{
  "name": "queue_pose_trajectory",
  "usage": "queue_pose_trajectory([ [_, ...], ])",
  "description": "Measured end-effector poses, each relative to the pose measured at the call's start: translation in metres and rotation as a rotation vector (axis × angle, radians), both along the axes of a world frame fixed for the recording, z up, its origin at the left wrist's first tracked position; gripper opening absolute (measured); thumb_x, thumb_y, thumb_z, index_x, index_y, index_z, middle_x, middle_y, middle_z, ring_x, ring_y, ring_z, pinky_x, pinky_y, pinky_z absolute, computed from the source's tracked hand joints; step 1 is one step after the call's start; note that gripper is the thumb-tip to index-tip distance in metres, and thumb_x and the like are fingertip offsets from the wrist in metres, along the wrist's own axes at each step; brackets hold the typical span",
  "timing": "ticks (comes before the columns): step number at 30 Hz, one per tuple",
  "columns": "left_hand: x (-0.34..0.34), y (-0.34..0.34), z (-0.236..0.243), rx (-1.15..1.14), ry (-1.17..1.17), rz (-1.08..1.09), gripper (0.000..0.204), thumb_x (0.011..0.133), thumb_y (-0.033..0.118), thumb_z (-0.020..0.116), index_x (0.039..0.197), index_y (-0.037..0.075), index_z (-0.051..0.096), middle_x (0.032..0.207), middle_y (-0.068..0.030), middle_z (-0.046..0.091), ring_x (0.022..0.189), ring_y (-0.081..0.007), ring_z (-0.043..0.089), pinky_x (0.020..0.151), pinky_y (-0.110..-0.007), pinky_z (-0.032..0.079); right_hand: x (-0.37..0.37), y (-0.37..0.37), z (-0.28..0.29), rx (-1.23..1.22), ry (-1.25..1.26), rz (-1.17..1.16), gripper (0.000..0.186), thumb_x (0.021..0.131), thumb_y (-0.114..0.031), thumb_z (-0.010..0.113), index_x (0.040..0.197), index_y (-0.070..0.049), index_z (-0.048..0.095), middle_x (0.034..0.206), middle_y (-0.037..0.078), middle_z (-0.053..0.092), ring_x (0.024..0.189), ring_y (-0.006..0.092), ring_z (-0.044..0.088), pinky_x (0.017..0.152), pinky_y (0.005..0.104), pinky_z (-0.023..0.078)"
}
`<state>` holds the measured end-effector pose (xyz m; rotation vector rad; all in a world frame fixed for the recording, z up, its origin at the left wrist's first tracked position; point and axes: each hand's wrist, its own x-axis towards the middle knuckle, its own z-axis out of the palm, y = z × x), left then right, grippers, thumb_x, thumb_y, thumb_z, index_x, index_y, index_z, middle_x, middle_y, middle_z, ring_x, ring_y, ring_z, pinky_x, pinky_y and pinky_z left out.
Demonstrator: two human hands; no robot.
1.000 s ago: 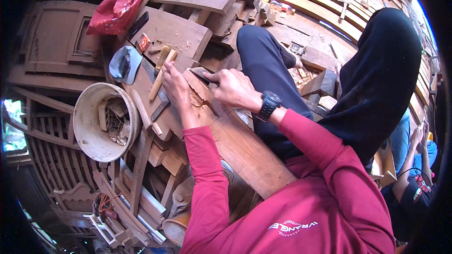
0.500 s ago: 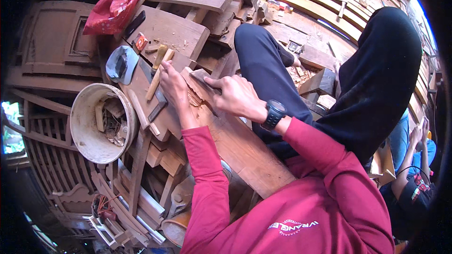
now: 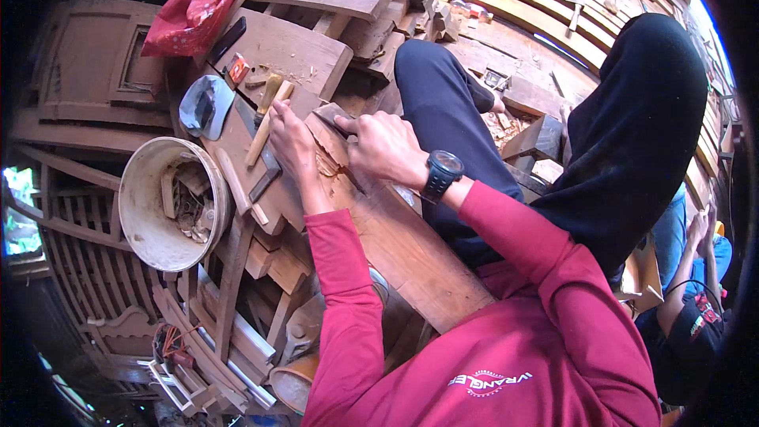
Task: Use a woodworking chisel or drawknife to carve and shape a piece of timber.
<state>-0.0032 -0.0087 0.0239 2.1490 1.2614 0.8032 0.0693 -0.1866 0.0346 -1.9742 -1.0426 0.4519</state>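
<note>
Looks like your right hand (image 3: 386, 146) is clamping a dark flat piece (image 3: 329, 115) against the plank (image 3: 419, 249); your left hand (image 3: 292, 144) is sitting alongside, can't tell if it's gripping.

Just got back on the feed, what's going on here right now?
A person in a red top works at a wooden board that reaches out from their torso. The right hand is curled over its far part, beside a rough, splintered patch; what it may be gripping is mostly hidden. The left hand is at the board's left edge. A whitish bucket holding wood scraps is further left.
</note>
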Motion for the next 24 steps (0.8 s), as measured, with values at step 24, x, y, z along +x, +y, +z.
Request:
queue_pose_trajectory([
  [24, -0.004, 0.002, -0.006, -0.005, -0.017, 0.024, 0.062, 0.108, 0.044, 0.028, 0.12, -0.003, 0.065, 0.12, -0.0287, 0.065, 0.117, -0.0444, 0.059, 0.1, -0.049, 0.043, 0.006, -0.018, 0.001, -0.02, 0.236, 0.056, 0.054, 0.076, -0.013, 0.056, 0.128, -0.014, 0.069, 0.082, 0.029, 0.067, 0.079, 0.0424, 0.07, 0.076, 0.0467, 0.056],
])
